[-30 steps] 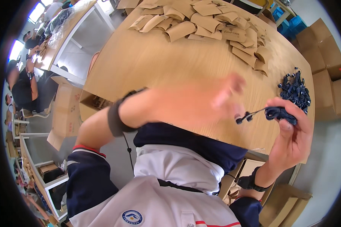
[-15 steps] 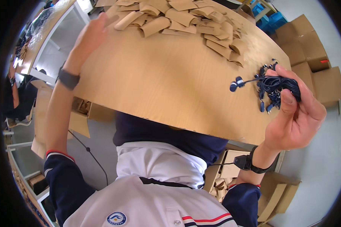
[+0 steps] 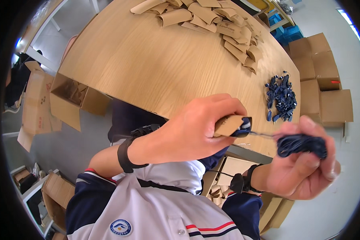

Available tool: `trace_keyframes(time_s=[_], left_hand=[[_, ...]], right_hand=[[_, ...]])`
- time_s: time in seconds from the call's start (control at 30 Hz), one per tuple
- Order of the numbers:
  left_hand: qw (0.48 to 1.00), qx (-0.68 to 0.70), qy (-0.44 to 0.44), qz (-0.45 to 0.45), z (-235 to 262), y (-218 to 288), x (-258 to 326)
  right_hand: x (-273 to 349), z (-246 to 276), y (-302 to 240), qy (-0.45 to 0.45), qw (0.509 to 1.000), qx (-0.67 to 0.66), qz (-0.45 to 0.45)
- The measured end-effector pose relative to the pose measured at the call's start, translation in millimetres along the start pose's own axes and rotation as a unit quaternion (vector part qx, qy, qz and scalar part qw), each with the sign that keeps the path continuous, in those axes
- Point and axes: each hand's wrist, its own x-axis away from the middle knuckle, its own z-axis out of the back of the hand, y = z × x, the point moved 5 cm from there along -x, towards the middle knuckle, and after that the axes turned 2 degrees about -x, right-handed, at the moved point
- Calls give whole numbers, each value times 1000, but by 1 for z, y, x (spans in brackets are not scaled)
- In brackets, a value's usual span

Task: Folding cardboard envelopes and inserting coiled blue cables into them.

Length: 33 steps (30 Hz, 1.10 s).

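Observation:
My left hand (image 3: pixel 192 126) is closed around a small brown cardboard pillow box (image 3: pixel 229 125). The box's open end faces right, and the earbud heads (image 3: pixel 246 126) sit in its mouth. From there a thin dark cord runs across to my right hand (image 3: pixel 308 172). Between its thumb and fingers, that hand pinches the coiled dark blue cable of the earphones (image 3: pixel 300 146). Both hands are above the table's near right edge. Beyond them on the tabletop lies a tangled heap of dark blue earphones (image 3: pixel 282 96).
Many pillow boxes (image 3: pixel 204 13) are heaped at the table's far side. An open carton (image 3: pixel 68 92) stands at the table's left, a second one (image 3: pixel 38 100) beside it. Stacked cartons (image 3: pixel 320 60) stand on the right. Another carton (image 3: pixel 218 192) with brown pieces is below the table's near edge.
My left hand has come from the far left of the table to the front, now with a pillow box. The earbud heads have gone into its mouth. My right hand has lowered with the coil.

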Motion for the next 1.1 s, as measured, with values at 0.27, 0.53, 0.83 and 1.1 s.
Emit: trace_keyframes(time_s=[0.27,0.53,0.83,1.1], left_hand=[[988,151,-35,-17,-1,6,7],[942,297,-94,126,0,-3,12],[977,81,-173,99,17,-22,8],[973,41,-206,96,9,-54,15]], right_hand=[[12,-26,19,-130,987,-84,-48],[24,-31,34,-144,983,-58,-102],[30,-39,14,-229,948,179,-125],[56,-52,42,-231,924,97,-288]])
